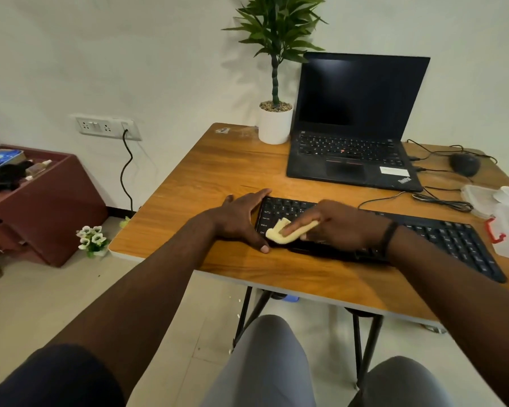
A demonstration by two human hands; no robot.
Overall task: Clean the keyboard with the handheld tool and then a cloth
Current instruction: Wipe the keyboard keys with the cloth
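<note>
The keyboard lies on the desk before the laptop. His left hand rests flat, fingers straight, bracing its left end. His right hand presses a folded yellow cloth onto the leftmost keys, fingers wrapped in it.

Bare tabletop lies open left of the laptop — cables and containers crowd the right.
</note>
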